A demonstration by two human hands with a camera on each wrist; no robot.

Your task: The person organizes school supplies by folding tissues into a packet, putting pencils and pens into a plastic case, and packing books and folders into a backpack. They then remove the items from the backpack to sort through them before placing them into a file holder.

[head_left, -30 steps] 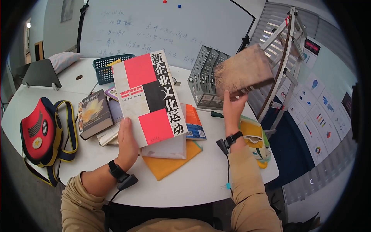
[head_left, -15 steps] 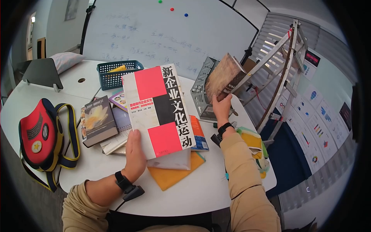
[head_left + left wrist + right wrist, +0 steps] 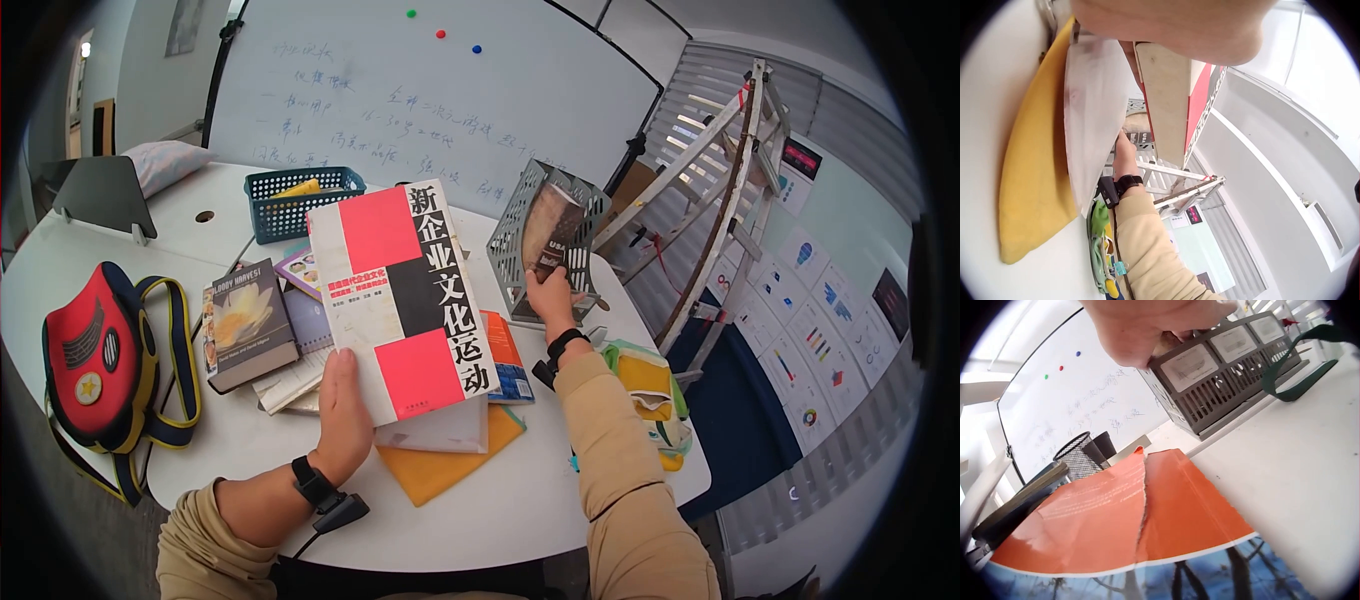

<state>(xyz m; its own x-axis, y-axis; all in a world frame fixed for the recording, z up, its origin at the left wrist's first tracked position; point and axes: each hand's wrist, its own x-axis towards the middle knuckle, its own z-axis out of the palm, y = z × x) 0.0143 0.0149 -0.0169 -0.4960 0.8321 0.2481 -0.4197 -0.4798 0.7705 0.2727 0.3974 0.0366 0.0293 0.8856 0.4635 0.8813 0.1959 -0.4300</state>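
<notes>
In the head view, my left hand grips the lower left edge of a white book with pink and black squares, held upright. My right hand holds a brown book marked USA by its lower end, inside the grey perforated file holder. In the right wrist view, the right hand is at the top edge of the holder's labelled front. The left wrist view shows the white book's thick side under the left hand.
On the table lie a dark book with a flower, a yellow envelope, an orange and blue book and a yellow-green cloth bag. A red bag lies left, a teal basket behind. A ladder stands right.
My right hand has brought the brown book left and down, turning it upright into the file holder. The left hand still holds the white book, now a little lower in the head view.
</notes>
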